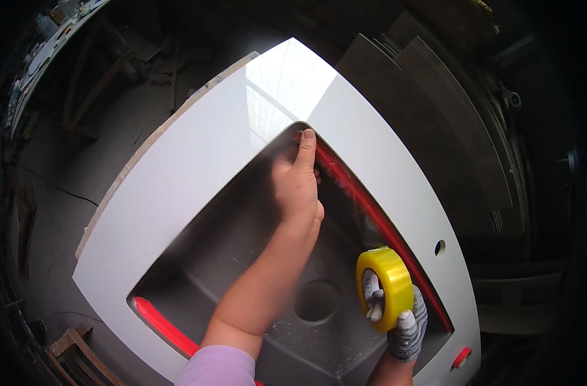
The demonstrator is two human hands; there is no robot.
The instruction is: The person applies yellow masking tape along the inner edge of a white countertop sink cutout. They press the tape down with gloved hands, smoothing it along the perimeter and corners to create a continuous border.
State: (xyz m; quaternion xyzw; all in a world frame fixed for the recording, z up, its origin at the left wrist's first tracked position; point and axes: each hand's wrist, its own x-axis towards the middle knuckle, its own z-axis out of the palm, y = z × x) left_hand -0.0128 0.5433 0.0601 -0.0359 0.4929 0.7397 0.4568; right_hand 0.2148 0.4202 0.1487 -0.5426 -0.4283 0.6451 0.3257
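A grey sink basin (226, 241) is set in a white countertop slab (187, 159). Red tape (375, 217) runs along the basin's right inner wall, and another red strip (163, 328) lies along the lower left edge. My bare left hand (298, 178) is at the basin's top corner, its thumb on the upper end of the red tape; its fingers are partly hidden. My right hand (404, 323), in a grey and white knit glove, holds a roll of clear yellow packing tape (398, 289), with fingers through the core. Clear film stretches up from the roll along the wall.
A round hole (439, 248) pierces the countertop at the right. Near the lower right corner sits a small roll of red tape (462, 358). Flat panels (447, 111) stand at the upper right, a cluttered bench (47, 53) is at the upper left, and a wooden frame (83, 357) is at the lower left.
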